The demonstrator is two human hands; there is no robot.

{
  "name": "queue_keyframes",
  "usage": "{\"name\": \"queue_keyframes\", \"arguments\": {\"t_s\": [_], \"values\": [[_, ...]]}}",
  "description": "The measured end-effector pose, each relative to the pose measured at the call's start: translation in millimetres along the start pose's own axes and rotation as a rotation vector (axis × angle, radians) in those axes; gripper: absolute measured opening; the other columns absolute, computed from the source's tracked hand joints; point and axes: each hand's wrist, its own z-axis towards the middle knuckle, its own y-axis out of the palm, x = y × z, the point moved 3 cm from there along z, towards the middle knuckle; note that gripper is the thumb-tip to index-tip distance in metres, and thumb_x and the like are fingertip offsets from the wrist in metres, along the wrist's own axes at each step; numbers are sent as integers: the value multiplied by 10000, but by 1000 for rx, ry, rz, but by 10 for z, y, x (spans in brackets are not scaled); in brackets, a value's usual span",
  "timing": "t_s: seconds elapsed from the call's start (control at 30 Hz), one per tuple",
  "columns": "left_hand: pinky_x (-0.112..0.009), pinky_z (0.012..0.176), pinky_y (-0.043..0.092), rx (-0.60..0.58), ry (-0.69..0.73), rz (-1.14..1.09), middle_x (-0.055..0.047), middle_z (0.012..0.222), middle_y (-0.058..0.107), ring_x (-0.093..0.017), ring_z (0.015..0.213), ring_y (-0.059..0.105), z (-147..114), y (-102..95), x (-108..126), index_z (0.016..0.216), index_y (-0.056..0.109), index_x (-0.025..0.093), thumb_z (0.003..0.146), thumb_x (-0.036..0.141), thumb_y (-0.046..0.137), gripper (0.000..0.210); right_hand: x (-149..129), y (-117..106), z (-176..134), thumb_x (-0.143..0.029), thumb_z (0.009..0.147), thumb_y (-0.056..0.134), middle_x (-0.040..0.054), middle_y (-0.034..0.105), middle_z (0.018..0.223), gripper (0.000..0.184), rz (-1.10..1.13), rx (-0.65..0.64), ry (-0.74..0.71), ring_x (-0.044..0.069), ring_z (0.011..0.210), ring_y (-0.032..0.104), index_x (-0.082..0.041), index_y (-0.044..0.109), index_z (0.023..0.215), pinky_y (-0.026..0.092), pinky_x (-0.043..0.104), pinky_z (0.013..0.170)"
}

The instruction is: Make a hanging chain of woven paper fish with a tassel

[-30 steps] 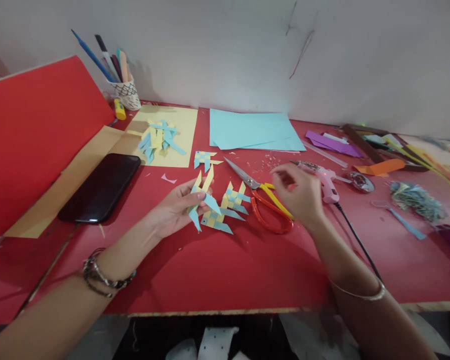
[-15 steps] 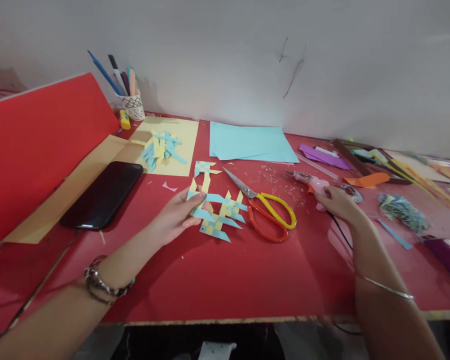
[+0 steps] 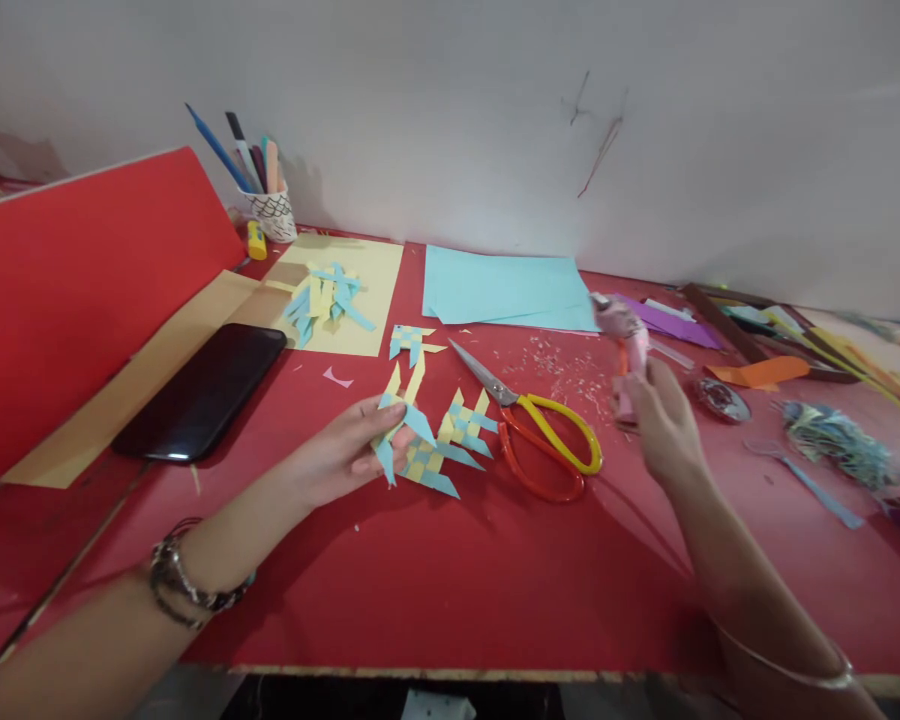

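Observation:
My left hand [image 3: 356, 445] pinches a woven paper fish [image 3: 403, 415] of blue and yellow strips between thumb and fingers, above the table. Another woven fish [image 3: 424, 463] lies partly hidden just behind it. To its right rests a third fish [image 3: 465, 424], and a smaller one [image 3: 411, 341] lies farther back. My right hand [image 3: 664, 420] is closed around the handle of a pink glue gun [image 3: 628, 345], raised off the table with its nozzle up and to the left, slightly blurred. Between the hands lie scissors [image 3: 532, 420] with one yellow and one red handle, blades apart.
A black phone [image 3: 202, 390] lies at left beside a red board [image 3: 97, 310]. Behind are a pen cup [image 3: 271, 215], paper strips [image 3: 328, 298] on a yellow sheet [image 3: 382, 262] and blue sheets [image 3: 506, 285]. At right lie a glue-stained dish [image 3: 722, 400] and a thread bundle [image 3: 840, 440].
My right hand has lifted the glue gun off the table and brought it slightly left, tilting it upward. The fish in my left hand has turned a little. The view has shifted slightly.

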Motion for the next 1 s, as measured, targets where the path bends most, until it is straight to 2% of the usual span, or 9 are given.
{"name": "queue_keyframes", "arguments": {"t_s": [0.1,0.2,0.3,0.43,0.57,0.8,1.0], "values": [[-132,351,231,-33,-30,20,80,443,442,41,287,235,-13,43,-39,512,534,118,651,393,690,345,-280,163,-213,-516,672,539,-10,485,655,345,-265,86,-221,129,535,448,-211,434,793,355,264,462],[-149,333,162,-61,-74,76,82,389,398,28,281,242,-16,74,-87,511,543,117,664,406,676,353,-443,293,-385,-545,707,497,23,519,686,372,-367,72,-375,168,589,501,-208,444,856,374,278,477],[-175,314,83,-91,-93,62,76,402,428,31,254,221,-12,87,-116,523,548,120,654,423,679,354,-505,346,-482,-538,733,481,35,536,701,361,-405,51,-468,186,617,528,-214,435,885,384,281,479],[-203,330,67,-120,-88,57,75,424,442,46,244,182,-15,82,-129,513,556,114,664,440,665,376,-524,322,-506,-488,748,499,23,533,684,295,-403,60,-517,178,603,529,-226,429,865,395,281,486],[-211,348,99,-31,-59,47,69,476,488,34,280,181,-20,63,-116,552,569,128,619,436,700,341,-515,294,-502,-422,771,468,46,559,728,247,-431,62,-558,189,630,546,-218,437,908,402,290,486],[-235,347,91,-71,-68,126,78,391,396,-3,294,178,-20,87,-91,510,534,147,627,474,672,374,-476,321,-535,-389,792,444,70,586,801,299,-472,36,-606,209,689,571,-211,419,1031,429,305,520],[-228,342,84,-61,-72,132,64,446,458,9,298,181,-28,87,-94,525,539,139,617,472,676,372,-493,318,-543,-364,804,446,61,588,798,296,-460,21,-636,205,688,575,-211,403,1054,433,296,522]]}}
